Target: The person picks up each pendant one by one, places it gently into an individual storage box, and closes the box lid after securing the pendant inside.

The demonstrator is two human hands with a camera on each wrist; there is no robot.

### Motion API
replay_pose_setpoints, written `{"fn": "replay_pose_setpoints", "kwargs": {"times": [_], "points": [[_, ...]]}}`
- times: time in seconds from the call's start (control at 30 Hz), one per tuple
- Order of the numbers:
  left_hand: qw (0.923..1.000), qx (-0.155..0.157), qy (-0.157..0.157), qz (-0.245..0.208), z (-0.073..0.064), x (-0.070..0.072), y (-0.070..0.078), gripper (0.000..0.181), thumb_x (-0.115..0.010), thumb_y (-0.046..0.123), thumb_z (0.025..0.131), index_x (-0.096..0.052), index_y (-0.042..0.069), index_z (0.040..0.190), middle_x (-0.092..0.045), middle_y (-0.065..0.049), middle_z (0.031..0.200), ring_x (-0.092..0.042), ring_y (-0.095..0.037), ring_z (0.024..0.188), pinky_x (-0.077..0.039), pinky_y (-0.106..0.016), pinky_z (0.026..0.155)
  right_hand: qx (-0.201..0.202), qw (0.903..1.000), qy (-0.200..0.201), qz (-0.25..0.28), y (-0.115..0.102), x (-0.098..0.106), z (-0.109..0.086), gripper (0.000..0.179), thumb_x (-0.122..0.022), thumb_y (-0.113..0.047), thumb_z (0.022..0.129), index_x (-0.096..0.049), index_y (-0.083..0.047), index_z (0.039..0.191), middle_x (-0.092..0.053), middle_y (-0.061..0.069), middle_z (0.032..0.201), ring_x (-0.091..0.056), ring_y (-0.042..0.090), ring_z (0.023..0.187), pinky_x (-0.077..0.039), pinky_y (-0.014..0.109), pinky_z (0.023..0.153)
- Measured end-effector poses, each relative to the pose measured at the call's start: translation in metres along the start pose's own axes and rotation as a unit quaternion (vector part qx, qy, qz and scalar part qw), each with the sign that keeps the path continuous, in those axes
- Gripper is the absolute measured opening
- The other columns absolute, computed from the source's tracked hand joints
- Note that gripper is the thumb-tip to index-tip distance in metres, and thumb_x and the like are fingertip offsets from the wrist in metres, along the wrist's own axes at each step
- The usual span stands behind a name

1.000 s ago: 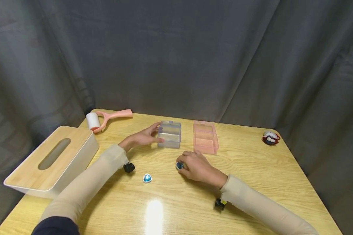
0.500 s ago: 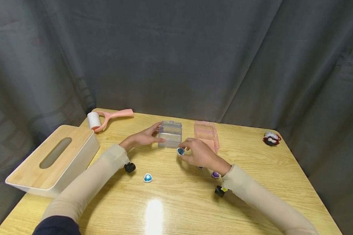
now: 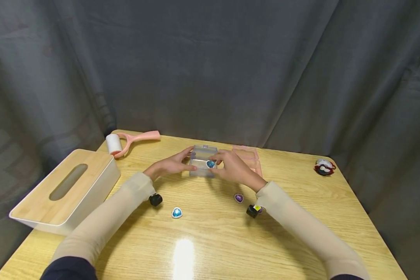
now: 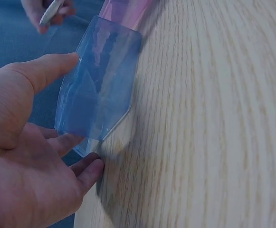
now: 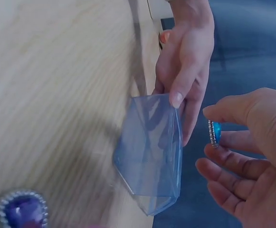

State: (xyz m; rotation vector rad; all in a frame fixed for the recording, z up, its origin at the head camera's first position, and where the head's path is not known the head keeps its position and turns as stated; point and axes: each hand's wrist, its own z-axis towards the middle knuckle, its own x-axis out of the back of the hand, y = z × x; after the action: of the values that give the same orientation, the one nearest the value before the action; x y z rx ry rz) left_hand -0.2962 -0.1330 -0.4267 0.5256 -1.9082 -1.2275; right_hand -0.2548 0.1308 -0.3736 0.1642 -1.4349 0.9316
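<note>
My right hand [image 3: 232, 165] pinches a blue heart-shaped gem [image 3: 210, 164] with a beaded silver rim between thumb and fingers. It holds the gem over the clear bluish plastic box [image 3: 199, 172], whose lid stands open at the back. In the right wrist view the gem [image 5: 215, 133] is edge-on, above the box. My left hand [image 3: 170, 164] grips the box at its left end, thumb on the near wall and fingers behind. Another blue heart gem [image 3: 176, 212] lies on the table. A purple gem [image 3: 238, 198] lies below my right hand; a second is mostly hidden by the right wrist camera.
An open pink box [image 3: 246, 153] stands to the right, partly behind my right hand. A tissue box [image 3: 101, 182] with a wooden top and a pink-handled lint roller [image 3: 140, 136] are at the left. A small red and white object [image 3: 324, 167] sits far right.
My right hand has lifted the blue heart gem from the table and carried it back and left over the clear box, uncovering the purple gem. My left hand keeps its place.
</note>
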Motion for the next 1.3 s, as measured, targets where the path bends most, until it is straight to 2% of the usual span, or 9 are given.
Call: {"fn": "replay_pose_setpoints", "kwargs": {"times": [0.13,0.33,0.57,0.8,1.0,1.3], "points": [[1.0000,0.003,0.001,0.005,0.000,0.000,0.001,0.101,-0.068,0.035,0.099,0.004,0.019,0.167,-0.010,-0.017,0.173,-0.014,-0.043,0.159,-0.020,-0.064,0.126,-0.012,0.9998,-0.016,0.009,0.003,-0.001,0.012,0.039,-0.075,-0.023,0.094,-0.072,-0.002,0.127,-0.075,0.011,0.113,-0.072,0.028,0.096,-0.060,0.034,0.078],[0.9999,0.008,-0.002,0.006,0.001,-0.001,0.000,0.101,-0.068,0.035,0.100,0.005,0.019,0.167,-0.009,-0.016,0.174,-0.012,-0.042,0.160,-0.019,-0.063,0.126,-0.018,0.9994,-0.024,0.015,0.010,-0.009,0.030,0.037,-0.076,-0.021,0.094,-0.072,-0.001,0.126,-0.075,0.013,0.119,-0.074,0.027,0.098,-0.062,0.036,0.083],[0.9999,0.007,-0.014,0.000,0.001,0.000,-0.001,0.100,-0.067,0.036,0.101,0.007,0.022,0.167,-0.007,-0.017,0.174,-0.010,-0.043,0.160,-0.018,-0.064,0.126,-0.038,0.9984,-0.037,0.018,0.013,-0.019,0.044,0.040,-0.076,-0.021,0.094,-0.070,0.000,0.128,-0.074,0.014,0.118,-0.073,0.024,0.098,-0.062,0.031,0.083],[0.9998,0.008,-0.015,0.003,0.000,0.002,-0.002,0.100,-0.067,0.035,0.101,0.008,0.022,0.167,-0.006,-0.016,0.174,-0.010,-0.042,0.160,-0.019,-0.064,0.126,-0.040,0.9980,-0.043,0.022,0.015,-0.027,0.055,0.041,-0.077,-0.018,0.093,-0.070,0.001,0.128,-0.076,0.014,0.113,-0.074,0.021,0.092,-0.062,0.029,0.081],[0.9997,0.001,-0.025,0.006,0.000,0.001,-0.002,0.102,-0.066,0.036,0.101,0.011,0.019,0.166,-0.006,-0.017,0.174,-0.009,-0.044,0.160,-0.021,-0.064,0.125,-0.030,0.9981,-0.053,0.005,0.015,-0.035,0.060,0.040,-0.078,-0.022,0.092,-0.071,-0.001,0.126,-0.077,0.013,0.108,-0.074,0.021,0.090,-0.062,0.029,0.082],[0.9996,-0.007,-0.026,0.003,-0.002,0.002,0.001,0.103,-0.067,0.036,0.101,0.011,0.018,0.166,-0.007,-0.017,0.174,-0.006,-0.042,0.161,-0.016,-0.063,0.127,-0.026,0.9983,-0.052,-0.003,0.014,-0.045,0.066,0.037,-0.080,-0.020,0.091,-0.074,-0.002,0.123,-0.078,0.015,0.106,-0.077,0.025,0.091,-0.063,0.030,0.081]]}}
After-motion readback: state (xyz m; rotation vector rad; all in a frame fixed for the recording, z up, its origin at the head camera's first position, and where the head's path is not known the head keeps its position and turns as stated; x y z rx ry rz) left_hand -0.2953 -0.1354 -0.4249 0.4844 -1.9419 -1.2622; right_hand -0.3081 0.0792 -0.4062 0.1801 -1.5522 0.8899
